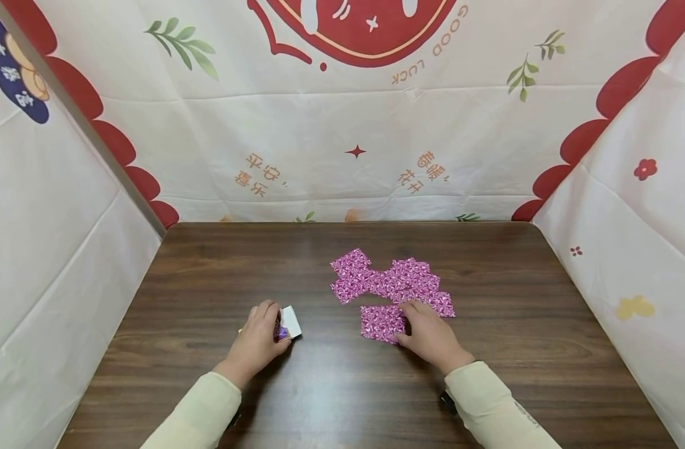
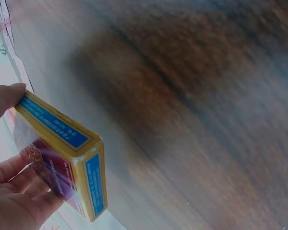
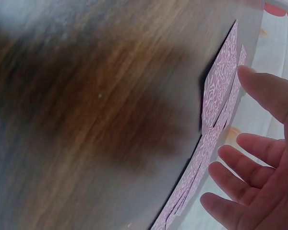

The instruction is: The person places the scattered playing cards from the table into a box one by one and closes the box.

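Observation:
My left hand (image 1: 258, 338) grips a small card box (image 2: 57, 155) with yellow edges, blue side labels and a purple face. The thumb lies on one side of it and the fingers on the other. The box's white part (image 1: 290, 322) shows beyond the fingers in the head view. My right hand (image 1: 430, 335) is at the right edge of a pink patterned playing card (image 1: 380, 323). In the right wrist view its fingers (image 3: 230, 179) are spread and relaxed, holding nothing. Whether the fingertips touch the card cannot be told. More overlapping pink playing cards (image 1: 350, 274) lie just beyond, face down.
A brown wood-grain table (image 1: 208, 274) lies under everything. A white printed cloth (image 1: 320, 125) with red scalloped borders hangs behind it and at both sides.

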`<control>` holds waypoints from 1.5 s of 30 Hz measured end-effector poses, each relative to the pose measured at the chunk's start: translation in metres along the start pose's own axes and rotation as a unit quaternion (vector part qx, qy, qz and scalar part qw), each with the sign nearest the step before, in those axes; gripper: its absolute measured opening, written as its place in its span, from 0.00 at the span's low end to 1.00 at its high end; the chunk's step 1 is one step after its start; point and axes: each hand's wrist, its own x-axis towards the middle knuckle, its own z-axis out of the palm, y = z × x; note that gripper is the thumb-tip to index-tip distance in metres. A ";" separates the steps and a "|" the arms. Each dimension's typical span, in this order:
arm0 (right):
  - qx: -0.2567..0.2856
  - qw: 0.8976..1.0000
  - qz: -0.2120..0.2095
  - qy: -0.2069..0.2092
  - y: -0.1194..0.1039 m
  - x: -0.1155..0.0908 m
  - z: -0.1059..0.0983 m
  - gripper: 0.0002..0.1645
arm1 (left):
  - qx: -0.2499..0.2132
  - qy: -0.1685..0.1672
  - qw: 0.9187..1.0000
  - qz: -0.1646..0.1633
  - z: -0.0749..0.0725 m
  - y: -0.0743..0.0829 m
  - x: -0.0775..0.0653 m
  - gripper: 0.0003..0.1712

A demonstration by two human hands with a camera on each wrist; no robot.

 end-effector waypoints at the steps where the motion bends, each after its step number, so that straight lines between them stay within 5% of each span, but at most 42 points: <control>1: 0.001 1.000 0.000 0.000 0.000 0.000 0.000 0.38 | 0.001 -0.002 1.000 -0.001 0.000 0.000 0.000 0.33; 13: 0.007 1.000 0.008 -0.005 -0.001 0.000 0.002 0.38 | 0.004 0.006 1.000 0.022 0.002 -0.003 0.001 0.33; 45: -0.004 1.000 0.010 -0.007 -0.001 0.001 0.009 0.36 | -0.007 0.027 1.000 -0.007 0.004 -0.002 0.000 0.38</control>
